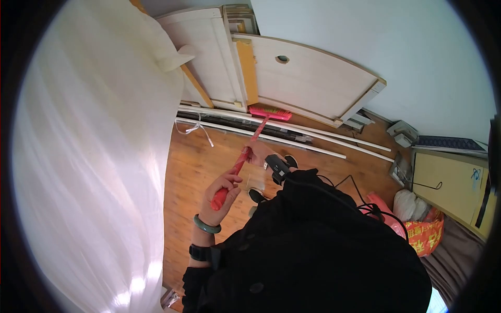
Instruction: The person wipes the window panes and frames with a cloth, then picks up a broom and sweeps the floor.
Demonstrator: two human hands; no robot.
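Note:
A broom with a red handle (255, 134) slants away from me across the floor. Its pink head (271, 114), with greenish bristles, rests by the white poles at the foot of the leaning panels. My left hand (223, 192), with a green bangle on its wrist, is closed around the top end of the handle. Farther down the shaft, my right hand (257, 154) grips it too, partly hidden by a black device (277, 168) on that wrist.
White poles (313, 146) lie along the wall below pale wooden panels (313, 78). At left hangs a white curtain (99, 156). A yellowish box (443, 182) and a red printed bag (425, 235) stand at right. Black cables (373, 209) run beside my body.

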